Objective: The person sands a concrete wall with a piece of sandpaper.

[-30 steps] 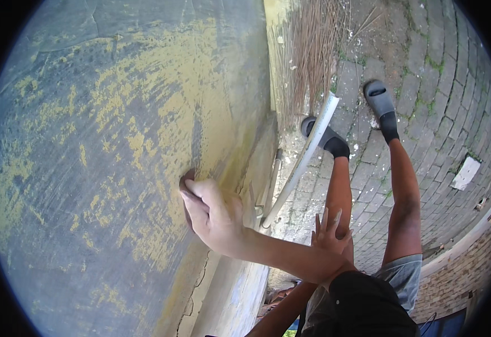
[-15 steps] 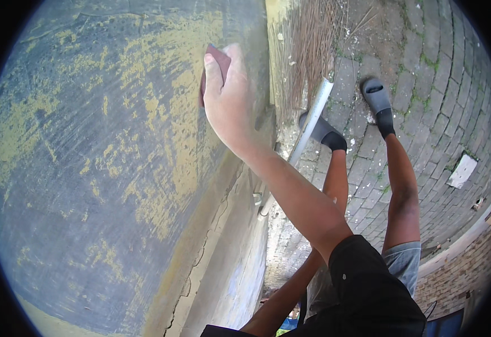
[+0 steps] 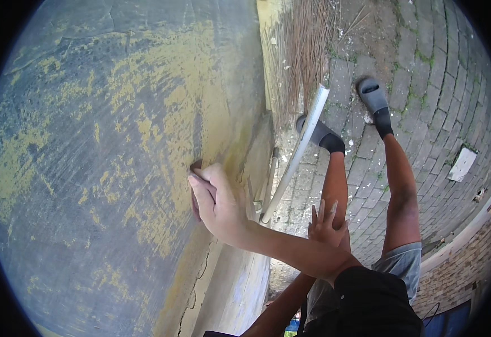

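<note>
Against a grey wall (image 3: 77, 196) mottled with yellow paint, my right hand (image 3: 223, 205) is closed on a folded piece of reddish-brown sandpaper (image 3: 195, 209). The sheet shows between thumb and fingers, and its face lies against the wall; part of it is hidden by the hand. My right arm reaches across to the left. Under it, my left hand (image 3: 328, 227) rests on my leg near the knee, its fingers spread and nothing in it.
A pale pipe (image 3: 297, 156) slants between the wall and my feet. Behind it stands a bundle of thin brown sticks (image 3: 304, 56). Stone pavers (image 3: 425, 163) cover the ground, with a white slab (image 3: 462, 164) on the right. A cracked ledge (image 3: 203, 281) runs along the wall's base.
My right hand has moved down the picture along the wall with the sandpaper. My left hand, hidden behind the right arm before, now shows on my leg.
</note>
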The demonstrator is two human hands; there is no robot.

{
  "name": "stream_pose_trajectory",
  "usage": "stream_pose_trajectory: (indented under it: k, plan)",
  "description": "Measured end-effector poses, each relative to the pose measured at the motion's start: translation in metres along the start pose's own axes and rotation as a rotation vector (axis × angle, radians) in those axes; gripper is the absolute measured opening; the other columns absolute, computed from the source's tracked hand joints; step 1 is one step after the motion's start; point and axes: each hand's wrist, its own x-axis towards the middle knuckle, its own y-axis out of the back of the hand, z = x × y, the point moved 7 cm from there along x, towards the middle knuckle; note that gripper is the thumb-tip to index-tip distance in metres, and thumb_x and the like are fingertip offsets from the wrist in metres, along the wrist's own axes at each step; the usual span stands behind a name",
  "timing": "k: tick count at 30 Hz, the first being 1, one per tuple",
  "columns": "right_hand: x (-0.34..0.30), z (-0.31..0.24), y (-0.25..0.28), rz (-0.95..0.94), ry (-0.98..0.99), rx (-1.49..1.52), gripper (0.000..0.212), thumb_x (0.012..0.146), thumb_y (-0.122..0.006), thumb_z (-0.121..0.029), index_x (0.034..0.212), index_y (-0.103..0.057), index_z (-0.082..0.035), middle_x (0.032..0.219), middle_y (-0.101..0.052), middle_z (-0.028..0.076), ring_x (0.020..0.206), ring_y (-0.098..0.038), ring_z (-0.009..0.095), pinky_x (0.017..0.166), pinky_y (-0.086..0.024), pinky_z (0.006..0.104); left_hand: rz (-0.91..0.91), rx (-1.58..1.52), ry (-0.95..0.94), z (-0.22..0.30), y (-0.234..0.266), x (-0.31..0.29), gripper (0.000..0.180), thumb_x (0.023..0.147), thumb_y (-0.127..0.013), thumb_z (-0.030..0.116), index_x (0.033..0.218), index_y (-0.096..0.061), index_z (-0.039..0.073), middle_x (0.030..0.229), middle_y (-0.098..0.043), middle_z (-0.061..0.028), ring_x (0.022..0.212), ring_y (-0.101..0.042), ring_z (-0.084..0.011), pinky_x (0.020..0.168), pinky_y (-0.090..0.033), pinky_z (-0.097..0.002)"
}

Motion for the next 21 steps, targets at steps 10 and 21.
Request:
stream_pose_trajectory:
  k: [10,21]
  plan:
    - [-0.007,0.001,0.002,0.095,-0.03,0.01,0.013,0.098,-0.059,-0.014,0.089,-0.054,-0.005,0.063,-0.06,0.01,0.053,-0.061,0.022,0.049,-0.046,0.0353,0.157,-0.003,-0.061,0.004,0.011,0.001,0.068,0.081,-0.074,0.044,0.143,-0.048,0.033,0.155,-0.036,-0.0092,0.141,-0.031,-0.0449,0.1,-0.044,-0.0571]
    - [0.085,0.101,0.018,-0.027,-0.39,-0.006,0.027,0.099,-0.057,-0.026,0.109,-0.051,-0.002,0.08,-0.066,0.016,0.074,-0.066,0.032,0.068,-0.05,0.0419,0.258,-0.432,-0.046,-0.012,-0.007,-0.003,0.066,0.084,-0.071,0.038,0.145,-0.047,0.026,0.155,-0.037,-0.0121,0.144,-0.028,-0.0412,0.114,-0.028,-0.0548]
